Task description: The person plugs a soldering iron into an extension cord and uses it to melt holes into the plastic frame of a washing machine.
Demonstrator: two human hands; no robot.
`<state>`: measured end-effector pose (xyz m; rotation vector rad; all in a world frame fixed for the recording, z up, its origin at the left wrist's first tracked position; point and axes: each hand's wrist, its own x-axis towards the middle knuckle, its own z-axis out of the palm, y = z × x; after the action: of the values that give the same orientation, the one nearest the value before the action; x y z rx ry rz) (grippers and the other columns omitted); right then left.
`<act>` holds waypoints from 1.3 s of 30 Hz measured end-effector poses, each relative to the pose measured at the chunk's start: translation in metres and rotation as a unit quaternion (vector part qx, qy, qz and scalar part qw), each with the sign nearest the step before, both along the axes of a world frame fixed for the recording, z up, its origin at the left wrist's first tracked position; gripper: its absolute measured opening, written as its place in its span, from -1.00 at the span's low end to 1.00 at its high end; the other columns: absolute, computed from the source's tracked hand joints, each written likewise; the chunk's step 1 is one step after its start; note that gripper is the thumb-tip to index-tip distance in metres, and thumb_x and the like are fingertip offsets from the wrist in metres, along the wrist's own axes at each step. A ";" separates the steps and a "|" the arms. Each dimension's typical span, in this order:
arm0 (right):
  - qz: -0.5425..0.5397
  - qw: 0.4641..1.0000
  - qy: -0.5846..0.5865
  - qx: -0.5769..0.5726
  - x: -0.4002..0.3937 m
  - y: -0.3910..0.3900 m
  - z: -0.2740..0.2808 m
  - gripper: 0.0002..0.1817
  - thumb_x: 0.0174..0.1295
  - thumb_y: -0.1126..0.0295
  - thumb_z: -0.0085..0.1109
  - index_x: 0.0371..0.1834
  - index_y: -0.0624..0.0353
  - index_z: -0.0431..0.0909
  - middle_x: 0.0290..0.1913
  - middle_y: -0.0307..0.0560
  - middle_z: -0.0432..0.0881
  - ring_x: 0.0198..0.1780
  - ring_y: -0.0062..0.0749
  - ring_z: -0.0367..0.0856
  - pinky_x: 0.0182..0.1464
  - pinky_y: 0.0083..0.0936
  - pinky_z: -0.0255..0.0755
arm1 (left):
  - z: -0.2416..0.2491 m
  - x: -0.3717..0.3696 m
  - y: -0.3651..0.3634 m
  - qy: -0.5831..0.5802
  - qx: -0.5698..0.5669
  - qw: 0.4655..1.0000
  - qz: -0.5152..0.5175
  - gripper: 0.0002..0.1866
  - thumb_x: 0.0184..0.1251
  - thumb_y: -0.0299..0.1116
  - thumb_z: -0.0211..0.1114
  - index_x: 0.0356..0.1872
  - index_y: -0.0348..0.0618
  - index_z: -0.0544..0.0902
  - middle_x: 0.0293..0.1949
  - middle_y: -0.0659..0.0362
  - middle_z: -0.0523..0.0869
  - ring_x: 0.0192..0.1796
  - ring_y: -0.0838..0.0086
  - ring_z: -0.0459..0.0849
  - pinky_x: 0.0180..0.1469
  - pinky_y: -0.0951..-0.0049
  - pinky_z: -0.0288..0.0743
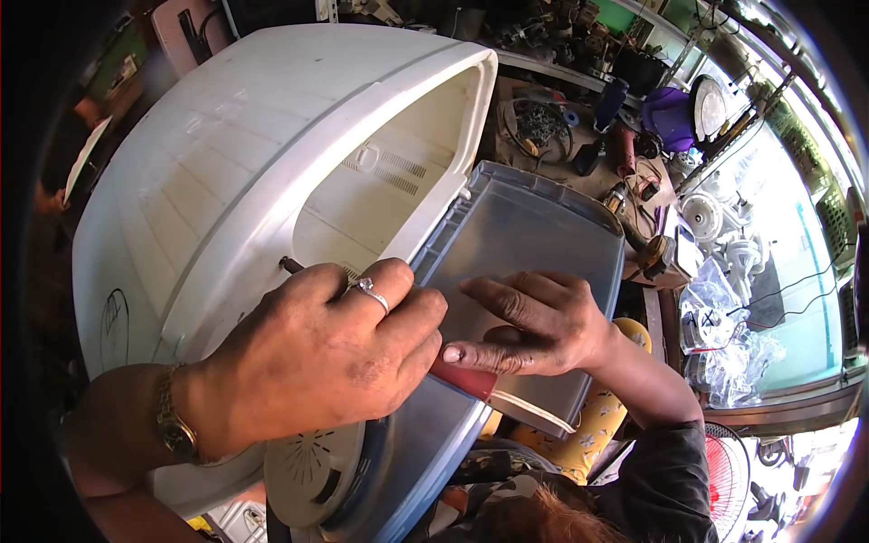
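My left hand point(353, 348), wearing a ring and a wristwatch, is closed round a soldering iron. The iron's red handle point(469, 380) comes out below the fingers, and a cream cord point(534, 412) runs from its end. Its dark metal tip point(290, 264) points toward the inner rim of a large white plastic housing point(226, 163), overlapping it in this view. My right hand point(548, 326) is open, fingers apart, the thumb stretched over the red handle. Beneath both hands lies a translucent grey plastic lid or panel point(534, 222) against the housing.
At the lower left stands a cream round part with slots point(312, 471). A bench at the back right carries a coil of wire point(539, 122), a purple container point(667, 118) and tools. White plastic parts point(724, 217) and clear bags point(733, 335) lie right; a red fan point(724, 475) stands below.
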<state>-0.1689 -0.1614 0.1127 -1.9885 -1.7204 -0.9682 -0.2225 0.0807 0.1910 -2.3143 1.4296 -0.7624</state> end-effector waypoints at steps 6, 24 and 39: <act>-0.026 0.998 -0.035 -0.054 0.005 -0.016 0.001 -0.43 0.12 0.33 0.29 0.21 -0.56 0.54 -0.11 -0.12 0.66 -0.50 -0.55 0.49 -0.54 -0.67 0.45 | 0.002 0.001 0.000 0.025 0.019 0.999 -0.006 -0.91 0.07 -0.28 0.25 -0.51 -0.02 0.59 -0.47 0.35 0.47 -0.17 0.51 0.48 -0.47 0.60 0.32; -0.045 0.979 -0.142 -0.141 0.022 -0.034 0.026 -0.22 0.06 0.32 0.25 0.36 -0.74 0.28 -0.09 -0.28 0.58 -0.46 -0.62 0.47 -0.57 -0.68 0.39 | 0.002 0.004 0.000 0.039 0.017 0.997 -0.060 -0.72 0.22 -0.25 0.25 -0.03 0.25 0.59 -0.47 0.45 0.46 -0.28 0.64 0.41 -0.52 0.67 0.23; -0.017 0.978 -0.139 -0.152 0.023 -0.031 0.035 -0.25 0.05 0.29 0.33 0.30 -0.78 0.34 -0.14 -0.28 0.59 -0.47 -0.69 0.48 -0.56 -0.74 0.40 | 0.006 0.003 0.000 0.045 0.037 0.997 -0.053 -0.68 0.21 -0.24 0.23 0.02 0.23 0.59 -0.43 0.44 0.50 -0.24 0.62 0.43 -0.49 0.66 0.27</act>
<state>-0.1455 -0.1920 0.1478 -2.1572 -2.1007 -1.0931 -0.2197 0.0807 0.1969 -2.2573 1.6037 -0.6298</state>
